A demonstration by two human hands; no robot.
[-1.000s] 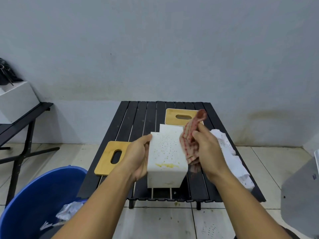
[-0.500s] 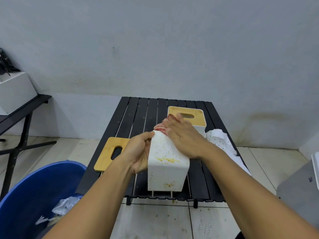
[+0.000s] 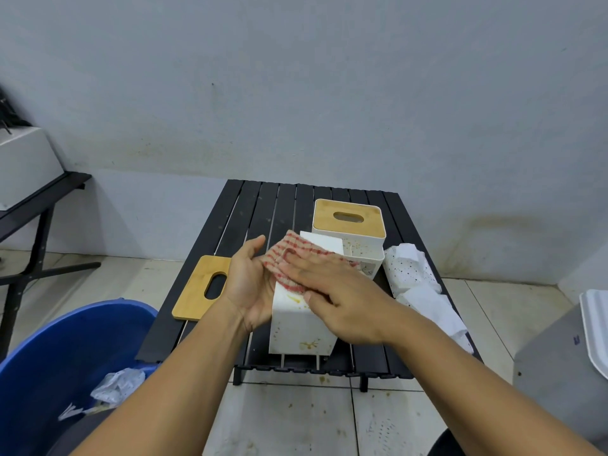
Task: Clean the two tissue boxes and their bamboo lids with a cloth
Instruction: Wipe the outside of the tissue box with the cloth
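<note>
Tissue box (image 3: 297, 337), lidless and white, lies on its side on the black slatted table (image 3: 263, 205), under the right hand (image 3: 342, 301) and against the palm of the left hand (image 3: 251, 284). The right fingers lie straight and flat, pressing a red checked cloth (image 3: 289, 255) onto the upper face. Nothing pinches the cloth, which bunches loose beyond the fingertips. The left fingers are straight too, bracing the box's side without curling round it.

That flat brace looks like the weak point. A hard stroke away from the body could slide the light box off the left palm and into the second tissue box (image 3: 365, 258), which stands just past the right fingertips with its bamboo lid (image 3: 348, 218) on. A stroke back could drag the box over the table's front edge, close below the wrists. The unpinched cloth may also slip out, leaving bare fingers rubbing.

Yellow stains (image 3: 294, 299) show just below the right fingers and on the near end face, and wiping may smear them. The other bamboo lid (image 3: 204, 284) lies flat to the left of the left hand, and spotted tissues (image 3: 411, 271) are heaped to the right of the right hand.
</note>
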